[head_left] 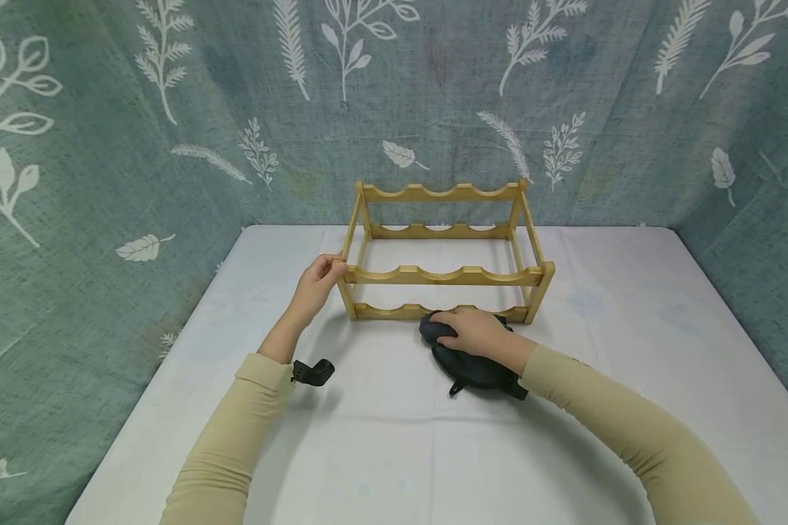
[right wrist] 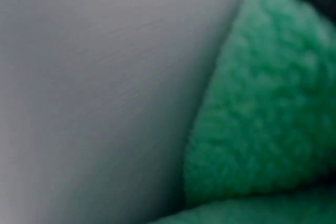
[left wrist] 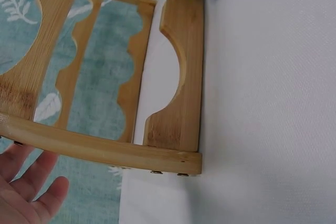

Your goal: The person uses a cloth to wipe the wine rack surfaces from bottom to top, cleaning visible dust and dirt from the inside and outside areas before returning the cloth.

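A light wooden wine rack (head_left: 443, 276) with scalloped rails stands at the back of the white table. At its front left corner, my left hand (head_left: 317, 283) grips the frame between thumb and fingers; in the left wrist view the fingers (left wrist: 37, 177) show beside the end rail. My right hand (head_left: 476, 332) curls over a dark plush item (head_left: 476, 370) with a rounded end and a small loop, lying against the rack's lower front rail. Up close in the right wrist view, fuzzy green fabric (right wrist: 268, 108) fills the right side. The palm hides part of the plush item.
White cloth covers the table (head_left: 368, 467). Green fabric (head_left: 433, 73) with white leaf prints hangs behind and on both sides, close behind the rack. A black wrist camera (head_left: 314, 372) sticks out from the left sleeve.
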### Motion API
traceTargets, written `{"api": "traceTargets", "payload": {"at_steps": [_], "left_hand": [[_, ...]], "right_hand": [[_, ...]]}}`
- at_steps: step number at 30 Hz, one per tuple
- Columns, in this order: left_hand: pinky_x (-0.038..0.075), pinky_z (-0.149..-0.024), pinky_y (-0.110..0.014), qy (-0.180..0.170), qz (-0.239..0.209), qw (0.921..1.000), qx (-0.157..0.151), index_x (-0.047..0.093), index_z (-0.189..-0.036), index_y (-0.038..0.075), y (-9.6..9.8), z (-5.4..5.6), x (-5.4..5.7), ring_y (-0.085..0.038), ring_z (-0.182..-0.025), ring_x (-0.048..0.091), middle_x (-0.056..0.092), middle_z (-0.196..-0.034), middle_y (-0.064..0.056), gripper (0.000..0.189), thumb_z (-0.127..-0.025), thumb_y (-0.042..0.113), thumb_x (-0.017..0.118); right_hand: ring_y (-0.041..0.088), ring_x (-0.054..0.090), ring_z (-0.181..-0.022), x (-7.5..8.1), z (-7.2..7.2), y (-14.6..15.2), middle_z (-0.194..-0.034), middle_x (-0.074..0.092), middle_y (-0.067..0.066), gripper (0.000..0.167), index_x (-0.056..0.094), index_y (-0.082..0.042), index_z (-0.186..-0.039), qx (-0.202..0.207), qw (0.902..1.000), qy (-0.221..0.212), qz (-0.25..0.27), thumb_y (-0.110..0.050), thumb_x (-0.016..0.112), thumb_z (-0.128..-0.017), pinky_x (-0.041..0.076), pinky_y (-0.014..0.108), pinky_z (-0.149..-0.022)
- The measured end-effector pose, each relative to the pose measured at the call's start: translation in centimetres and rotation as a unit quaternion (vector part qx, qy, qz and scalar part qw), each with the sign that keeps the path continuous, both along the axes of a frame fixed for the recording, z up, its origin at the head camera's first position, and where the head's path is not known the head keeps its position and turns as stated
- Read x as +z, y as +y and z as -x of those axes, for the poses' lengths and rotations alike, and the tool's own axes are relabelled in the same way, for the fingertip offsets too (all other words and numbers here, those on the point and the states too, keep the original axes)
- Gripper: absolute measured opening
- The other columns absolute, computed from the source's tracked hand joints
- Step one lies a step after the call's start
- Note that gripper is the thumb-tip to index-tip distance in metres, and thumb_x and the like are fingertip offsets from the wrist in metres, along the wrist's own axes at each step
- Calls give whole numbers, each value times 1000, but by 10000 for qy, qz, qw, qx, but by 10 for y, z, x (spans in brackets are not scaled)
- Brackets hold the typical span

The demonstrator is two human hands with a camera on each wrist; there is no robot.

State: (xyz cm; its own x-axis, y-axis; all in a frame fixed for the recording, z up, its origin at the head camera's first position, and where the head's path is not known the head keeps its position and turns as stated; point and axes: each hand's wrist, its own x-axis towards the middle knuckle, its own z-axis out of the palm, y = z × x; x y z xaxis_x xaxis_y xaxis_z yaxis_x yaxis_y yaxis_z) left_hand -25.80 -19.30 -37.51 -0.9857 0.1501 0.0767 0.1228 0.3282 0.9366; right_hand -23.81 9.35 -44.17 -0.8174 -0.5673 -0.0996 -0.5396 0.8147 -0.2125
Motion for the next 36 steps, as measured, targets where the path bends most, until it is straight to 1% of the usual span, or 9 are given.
{"api": "traceTargets", "payload": {"at_steps": [2, 6, 10, 14, 17, 22, 29, 32, 36], "left_hand": [[30, -107, -44, -2, -1, 10000, -1, 44, -121, -9, 0, 0, 0, -32, -130, 35, 34, -143, -20, 38, -97, 21, 45], [30, -107, -44, -15, 1, 10000, 12, 44, -121, -8, 0, 0, -1, -32, -129, 36, 34, -143, -20, 39, -97, 22, 45], [31, -106, -44, -48, -16, 10000, 12, 44, -121, -8, 1, 1, -2, -33, -128, 38, 35, -142, -20, 38, -97, 21, 45], [31, -106, -44, -71, -61, 10000, -13, 43, -121, -8, 2, 1, -3, -33, -128, 38, 35, -142, -21, 38, -97, 21, 45], [31, -106, -44, -63, -58, 10000, 11, 44, -121, -8, 2, 2, -3, -32, -129, 37, 35, -142, -20, 37, -97, 20, 45], [31, -106, -44, -16, -23, 10000, 18, 45, -120, -8, 1, 1, -3, -32, -129, 36, 34, -143, -20, 36, -97, 19, 45], [32, -106, -43, -5, -23, 10000, -51, 43, -121, -9, 1, 1, -3, -33, -127, 38, 35, -142, -21, 38, -97, 21, 45], [32, -106, -44, -1, -31, 10000, -64, 43, -122, -10, 1, 2, -3, -34, -126, 39, 35, -142, -22, 39, -97, 20, 44], [31, -106, -44, -15, -45, 10000, -18, 42, -123, -10, 0, 3, -2, -34, -125, 39, 35, -141, -22, 38, -98, 18, 44]], "right_hand": [[23, 62, -89, -1, -1, 9, -116, 61, 11, 46, 49, -23, -132, -149, 9999, -7, -41, -36, 58, -89, 51, 37, -68], [20, 60, -75, -2, -4, 25, -110, 61, 13, 45, 51, -22, -130, -308, 9994, 144, -63, -34, 60, -88, 48, 33, -57], [15, 52, -57, -1, -10, 37, -98, 62, 12, 44, 52, -22, -128, -343, 9989, 296, -94, -32, 62, -87, 40, 28, -46], [13, 45, -49, 1, -16, 52, -92, 61, 12, 43, 53, -21, -127, -445, 9979, 414, -214, -30, 63, -86, 34, 25, -42], [14, 44, -47, 3, -17, 65, -94, 62, 14, 43, 53, -19, -127, -527, 9971, 488, -242, -29, 64, -86, 34, 25, -40], [15, 50, -52, 3, -19, 90, -100, 63, 16, 43, 54, -15, -126, -689, 9954, 621, -228, -24, 65, -85, 37, 27, -42], [13, 38, -45, 2, -28, 118, -81, 57, 12, 40, 57, -16, -122, -665, 9921, 953, -470, -21, 67, -83, 30, 25, -40], [13, 35, -42, 1, -31, 126, -74, 52, 8, 40, 57, -16, -122, -711, 9914, 953, -545, -21, 67, -83, 27, 24, -39], [13, 35, -42, 0, -33, 131, -71, 49, 6, 40, 57, -16, -122, -756, 9919, 914, -456, -20, 67, -83, 26, 24, -39]]}}
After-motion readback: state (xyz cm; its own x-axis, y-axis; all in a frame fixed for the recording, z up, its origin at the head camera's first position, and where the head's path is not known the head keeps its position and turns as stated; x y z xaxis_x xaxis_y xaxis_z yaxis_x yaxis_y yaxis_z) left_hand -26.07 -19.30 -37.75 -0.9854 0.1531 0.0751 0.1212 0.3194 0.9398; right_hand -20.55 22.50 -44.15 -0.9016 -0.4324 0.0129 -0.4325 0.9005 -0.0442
